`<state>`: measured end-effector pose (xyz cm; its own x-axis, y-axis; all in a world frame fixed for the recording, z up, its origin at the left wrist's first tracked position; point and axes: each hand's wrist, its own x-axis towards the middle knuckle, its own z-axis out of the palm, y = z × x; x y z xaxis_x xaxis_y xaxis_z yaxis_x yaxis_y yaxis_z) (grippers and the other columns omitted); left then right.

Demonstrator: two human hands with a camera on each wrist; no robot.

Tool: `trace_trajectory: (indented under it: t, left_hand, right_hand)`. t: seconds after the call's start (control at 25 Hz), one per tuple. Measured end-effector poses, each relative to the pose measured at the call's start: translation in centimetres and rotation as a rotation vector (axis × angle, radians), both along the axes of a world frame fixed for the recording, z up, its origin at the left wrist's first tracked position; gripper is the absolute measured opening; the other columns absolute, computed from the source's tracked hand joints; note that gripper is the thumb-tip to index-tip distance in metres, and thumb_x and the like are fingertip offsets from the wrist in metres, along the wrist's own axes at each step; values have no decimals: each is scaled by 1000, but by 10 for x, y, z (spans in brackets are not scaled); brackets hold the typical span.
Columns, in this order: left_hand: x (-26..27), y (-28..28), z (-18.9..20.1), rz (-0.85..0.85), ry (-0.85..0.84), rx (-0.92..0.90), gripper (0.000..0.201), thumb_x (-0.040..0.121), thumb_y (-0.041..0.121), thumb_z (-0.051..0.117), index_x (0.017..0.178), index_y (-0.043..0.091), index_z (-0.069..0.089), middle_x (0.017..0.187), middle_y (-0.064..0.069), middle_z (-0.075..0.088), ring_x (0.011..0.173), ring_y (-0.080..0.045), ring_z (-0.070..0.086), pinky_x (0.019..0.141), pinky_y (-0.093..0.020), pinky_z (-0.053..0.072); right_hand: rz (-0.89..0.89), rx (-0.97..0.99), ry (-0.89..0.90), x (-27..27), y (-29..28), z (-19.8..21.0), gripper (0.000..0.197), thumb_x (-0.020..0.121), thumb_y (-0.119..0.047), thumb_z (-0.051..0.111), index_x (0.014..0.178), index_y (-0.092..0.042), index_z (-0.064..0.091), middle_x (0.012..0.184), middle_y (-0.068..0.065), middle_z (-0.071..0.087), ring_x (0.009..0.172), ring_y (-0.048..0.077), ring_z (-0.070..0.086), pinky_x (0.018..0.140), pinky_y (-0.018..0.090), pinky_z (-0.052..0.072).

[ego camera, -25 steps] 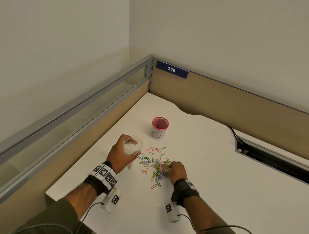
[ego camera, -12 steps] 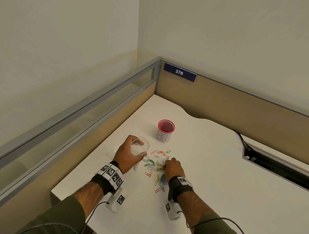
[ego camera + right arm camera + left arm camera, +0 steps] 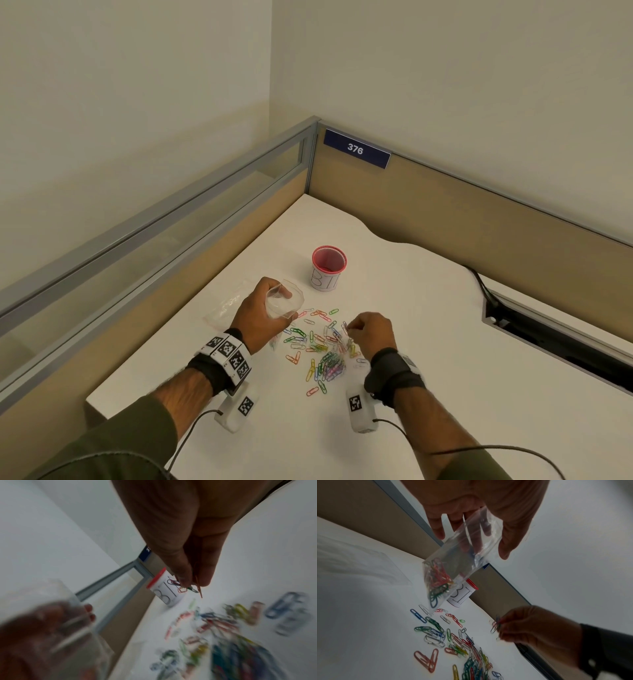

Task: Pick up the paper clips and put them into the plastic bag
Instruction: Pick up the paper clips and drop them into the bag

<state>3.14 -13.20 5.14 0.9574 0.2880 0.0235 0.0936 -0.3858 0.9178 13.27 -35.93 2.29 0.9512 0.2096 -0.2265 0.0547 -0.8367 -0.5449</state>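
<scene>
Several coloured paper clips [image 3: 320,353] [image 3: 453,639] lie scattered and piled on the white desk [image 3: 411,342]. My left hand [image 3: 263,317] [image 3: 479,513] grips a small clear plastic bag [image 3: 284,301] [image 3: 457,563] by its open top, above the desk; several clips sit in its bottom. My right hand [image 3: 371,334] [image 3: 530,626] [image 3: 193,582] is raised off the pile to the right of the bag and pinches a few clips [image 3: 345,328] [image 3: 495,626] [image 3: 187,588] between thumb and fingertips.
A red-rimmed cup with a white label [image 3: 328,268] [image 3: 462,593] stands behind the clips. Another clear bag [image 3: 227,305] lies flat on the desk left of my left hand. A cable slot [image 3: 555,342] opens at the right. Partition walls [image 3: 445,212] close the corner.
My right hand has lifted off the clip pile with a few clips pinched, moving up and towards the bag. The left hand still holds the bag in place.
</scene>
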Motion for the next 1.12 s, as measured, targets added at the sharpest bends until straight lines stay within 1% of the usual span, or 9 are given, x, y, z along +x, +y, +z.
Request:
trace_trajectory:
  t: [0.08, 0.16, 0.28, 0.4, 0.56, 0.72, 0.88, 1.0, 1.12]
  left_hand:
    - [3, -3, -3, -11, 12, 2, 45, 74, 20, 83, 106, 22, 51, 112, 6, 63, 116, -15, 57, 96, -23, 41]
    - [6, -7, -4, -18, 15, 10, 44, 75, 22, 83, 105, 24, 51, 114, 4, 63, 117, -16, 57, 95, -23, 42]
    - [10, -14, -3, -30, 28, 25, 44, 75, 20, 82, 106, 24, 51, 120, 1, 62, 117, -16, 56, 92, -21, 44]
    - [12, -19, -1, -58, 22, 12, 45, 75, 19, 82, 106, 26, 50, 118, 4, 62, 115, -17, 59, 90, -26, 52]
    - [16, -26, 3, -45, 45, 28, 49, 77, 17, 80, 110, 27, 45, 113, 3, 60, 108, -19, 61, 77, -15, 48]
    - [12, -24, 4, -55, 20, 17, 46, 76, 17, 81, 107, 25, 48, 114, 5, 62, 114, -16, 57, 84, -15, 43]
    - [4, -16, 7, -45, 14, -2, 44, 76, 20, 82, 107, 22, 51, 116, 5, 62, 117, -14, 56, 92, -21, 43]
    - [-3, -6, 6, -19, -15, 11, 44, 75, 22, 82, 106, 23, 52, 112, 8, 63, 115, -14, 58, 100, -31, 45]
    - [-9, 2, 6, 4, -29, 13, 44, 75, 19, 83, 106, 22, 52, 110, 10, 62, 115, -13, 58, 100, -29, 44]
  right_hand:
    - [-11, 181, -35, -3, 1, 28, 4, 79, -6, 71, 79, -9, 74, 80, 9, 74, 76, 24, 70, 75, 35, 59]
    - [10, 341, -43, -7, 9, 62, 4, 81, -6, 72, 84, -7, 74, 80, 8, 74, 74, 21, 70, 69, 24, 57]
    - [119, 459, -69, -15, 31, 105, 7, 81, -6, 72, 87, -10, 74, 79, 2, 73, 73, 18, 71, 71, 22, 58]
    - [238, 369, -129, -22, 53, 122, 8, 83, -9, 71, 90, -12, 74, 83, 1, 73, 76, 15, 68, 75, 21, 56]
    - [339, 155, -173, -29, 70, 121, 15, 87, -15, 68, 101, -12, 72, 96, 1, 71, 80, 11, 62, 78, 19, 50]
    - [281, 250, -216, -22, 64, 120, 13, 89, -14, 64, 99, -14, 71, 93, 0, 71, 80, 14, 66, 79, 25, 55]
    - [167, 51, -217, 11, 25, 81, 14, 88, -10, 61, 97, -13, 72, 101, 5, 72, 91, 21, 66, 87, 34, 54]
    - [191, -258, -23, 16, -4, 24, 32, 88, -4, 54, 117, -14, 64, 127, 8, 60, 117, 25, 55, 102, 33, 43]
    - [258, -418, 108, 0, -17, -19, 40, 89, -4, 51, 128, -13, 54, 133, 12, 46, 124, 30, 45, 105, 37, 43]
